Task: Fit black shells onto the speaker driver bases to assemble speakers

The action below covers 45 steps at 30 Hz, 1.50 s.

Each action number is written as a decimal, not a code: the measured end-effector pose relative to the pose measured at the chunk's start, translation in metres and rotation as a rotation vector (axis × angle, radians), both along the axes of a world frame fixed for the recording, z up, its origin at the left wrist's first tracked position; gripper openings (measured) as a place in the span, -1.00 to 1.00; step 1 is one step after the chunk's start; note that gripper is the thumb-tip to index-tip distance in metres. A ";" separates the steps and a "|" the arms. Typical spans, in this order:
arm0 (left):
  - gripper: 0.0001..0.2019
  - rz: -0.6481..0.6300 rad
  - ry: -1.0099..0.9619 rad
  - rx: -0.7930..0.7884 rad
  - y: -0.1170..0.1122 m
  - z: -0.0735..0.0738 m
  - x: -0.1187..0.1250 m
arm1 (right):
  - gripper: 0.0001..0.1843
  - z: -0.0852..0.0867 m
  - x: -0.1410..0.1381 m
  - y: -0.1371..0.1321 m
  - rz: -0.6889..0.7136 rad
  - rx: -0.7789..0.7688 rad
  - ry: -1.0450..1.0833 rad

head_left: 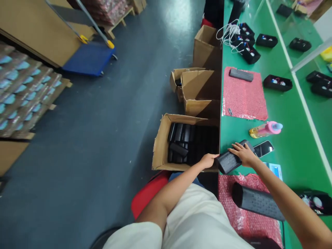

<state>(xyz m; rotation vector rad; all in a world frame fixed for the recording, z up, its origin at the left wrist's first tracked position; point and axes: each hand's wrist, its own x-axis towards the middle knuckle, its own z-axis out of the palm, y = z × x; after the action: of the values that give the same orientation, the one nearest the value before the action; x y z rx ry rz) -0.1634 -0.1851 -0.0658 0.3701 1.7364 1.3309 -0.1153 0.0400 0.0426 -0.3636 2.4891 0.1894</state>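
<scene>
from the head view, we see a long, black, angular housing point(227, 164) at the edge of the green counter point(293, 148), lying beneath our right hand point(242, 154) and just right of our left hand point(208, 160). our right hand's fingers spread across its upper face; our left hand stretches its index finger to the end at the counter's edge. we cannot tell how firmly either hand grips. we judge the housing stiff, fairly light and perhaps slippery, best held around the middle. a dark-screened phone point(264, 148) lies just beside its other end.
</scene>
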 end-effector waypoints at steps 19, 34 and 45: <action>-0.51 -0.279 0.262 -0.166 0.005 0.018 -0.008 | -0.06 -0.008 0.018 0.003 -0.056 0.025 0.048; -0.45 -0.381 0.484 -0.295 0.003 0.050 -0.008 | -0.20 -0.025 0.026 -0.011 -0.146 0.007 0.195; -0.33 -0.441 0.948 -0.375 0.068 0.075 0.037 | -0.39 -0.037 0.079 -0.049 -0.628 0.033 0.604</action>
<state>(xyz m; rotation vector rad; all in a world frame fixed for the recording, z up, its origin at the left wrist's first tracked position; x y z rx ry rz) -0.1259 -0.1171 0.0093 1.2172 2.4020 0.4783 -0.0361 -0.0095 0.0056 0.5797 3.0352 0.0850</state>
